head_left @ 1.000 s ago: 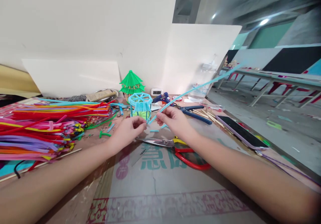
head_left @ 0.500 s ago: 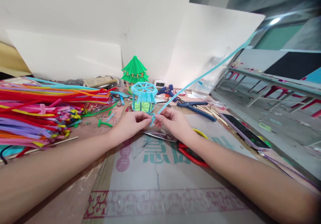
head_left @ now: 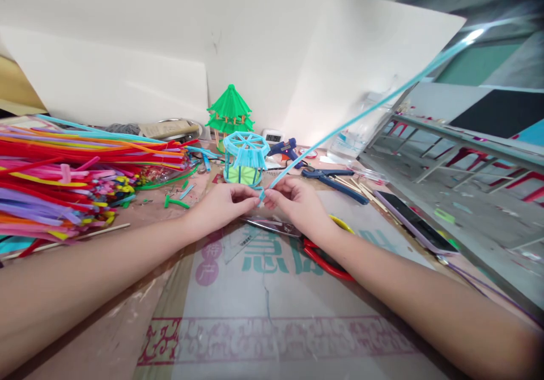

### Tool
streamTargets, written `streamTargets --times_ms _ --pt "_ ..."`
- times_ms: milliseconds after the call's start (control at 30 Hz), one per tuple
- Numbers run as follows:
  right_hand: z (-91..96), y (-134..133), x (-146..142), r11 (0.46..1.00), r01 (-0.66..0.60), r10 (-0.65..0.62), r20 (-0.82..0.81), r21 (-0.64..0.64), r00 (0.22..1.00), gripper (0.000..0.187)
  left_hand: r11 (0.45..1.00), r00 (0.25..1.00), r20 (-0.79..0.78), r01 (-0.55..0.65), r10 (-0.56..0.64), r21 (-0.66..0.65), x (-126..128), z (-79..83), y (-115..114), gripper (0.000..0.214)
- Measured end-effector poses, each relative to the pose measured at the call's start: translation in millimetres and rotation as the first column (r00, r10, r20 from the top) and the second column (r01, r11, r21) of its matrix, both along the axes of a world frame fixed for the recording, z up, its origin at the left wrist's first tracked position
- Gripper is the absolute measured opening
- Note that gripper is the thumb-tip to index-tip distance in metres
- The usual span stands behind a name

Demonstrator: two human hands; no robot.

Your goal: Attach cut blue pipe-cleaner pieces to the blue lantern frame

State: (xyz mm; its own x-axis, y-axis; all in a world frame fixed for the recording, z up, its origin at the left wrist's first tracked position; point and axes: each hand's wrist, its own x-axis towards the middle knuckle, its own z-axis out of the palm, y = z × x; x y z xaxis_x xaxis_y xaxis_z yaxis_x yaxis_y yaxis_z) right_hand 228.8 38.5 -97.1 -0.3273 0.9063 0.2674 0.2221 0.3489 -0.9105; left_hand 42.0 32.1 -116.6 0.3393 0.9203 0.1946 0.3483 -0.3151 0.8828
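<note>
A long light-blue pipe cleaner runs from my fingers up toward the upper right. My left hand pinches its bent lower end between thumb and forefinger. Close beside it, my right hand pinches the same pipe cleaner where the long part rises. Just behind my hands stands a small light-blue pavilion model with a pale green base. Behind that is a model with a two-tiered green roof. Red-and-yellow-handled scissors lie under my right wrist, blades pointing left.
Bundles of coloured pipe cleaners fill the left side. Behind my right hand lie blue-handled pliers, a blue glue gun, and thin wooden sticks. A phone rests near the table's right edge. A small white digital clock stands behind.
The view has shifted slightly. Both hands stay pinched on the pipe cleaner, a little closer together, and its bent end has turned slightly between the fingers.
</note>
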Motion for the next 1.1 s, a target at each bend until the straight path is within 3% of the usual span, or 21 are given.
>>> streamTargets --times_ms 567,733,1100 --pt "-1.9 -0.1 1.4 0.995 0.037 -0.054 0.187 0.091 0.981 0.022 0.997 0.996 -0.033 0.08 -0.08 0.01 -3.0 -5.3 4.4 0.031" --pt "-3.7 2.3 2.5 0.995 0.083 -0.093 0.188 0.061 0.978 0.024 0.991 0.991 -0.105 0.091 -0.081 0.093 -4.1 -6.3 5.4 0.036" --pt "-2.6 3.6 3.6 0.993 0.096 -0.108 0.197 0.072 0.974 0.026 0.972 0.986 -0.162 0.071 -0.035 0.225 0.3 -0.5 -1.0 0.023"
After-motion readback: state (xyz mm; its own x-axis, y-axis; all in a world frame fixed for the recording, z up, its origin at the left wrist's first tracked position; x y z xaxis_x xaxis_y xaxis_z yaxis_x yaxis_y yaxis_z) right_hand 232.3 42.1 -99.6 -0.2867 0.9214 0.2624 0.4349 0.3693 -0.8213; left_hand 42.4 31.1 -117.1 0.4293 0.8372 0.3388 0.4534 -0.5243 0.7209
